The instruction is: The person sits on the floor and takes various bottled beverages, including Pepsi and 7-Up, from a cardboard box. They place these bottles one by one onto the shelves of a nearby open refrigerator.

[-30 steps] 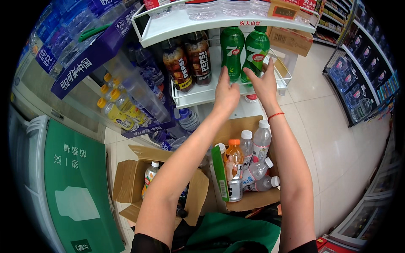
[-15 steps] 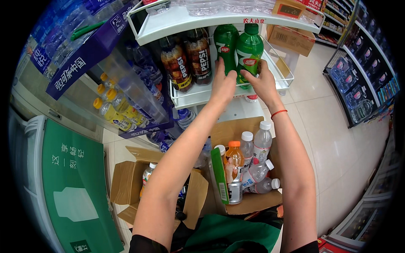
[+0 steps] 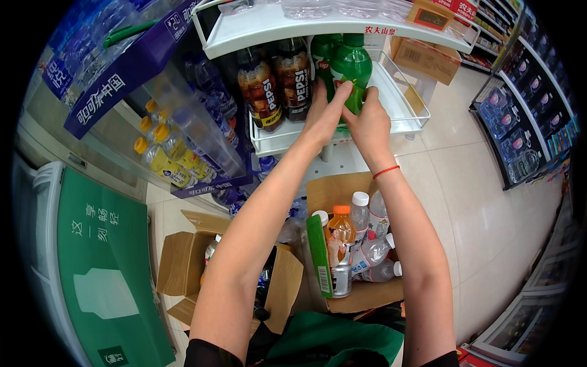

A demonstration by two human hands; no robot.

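Both my hands are wrapped round a green soda bottle (image 3: 356,61) standing upright on the white wire-edged shelf (image 3: 400,92). My left hand (image 3: 324,116) reaches along its left side, its thumb lying across the front and covering much of the label. On the right side, my right hand (image 3: 371,125) grips the bottle low down; its far fingers are hidden. Another green soda bottle (image 3: 321,52) stands just behind and to the left, partly covered. Left of my left hand, two dark cola bottles (image 3: 259,92) (image 3: 293,79) stand side by side on the same shelf.
An open carton (image 3: 367,303) with several drink bottles stands below my forearms, beside another open carton (image 3: 183,263). A purple display rack (image 3: 104,104) with bottles is at left, above a green-sided cooler (image 3: 116,244). An upper shelf (image 3: 293,33) overhangs the bottles.
The front green bottle has shifted left and turned, now overlapping the other green bottle. My right hand has moved left with it, and my hands are closer together.
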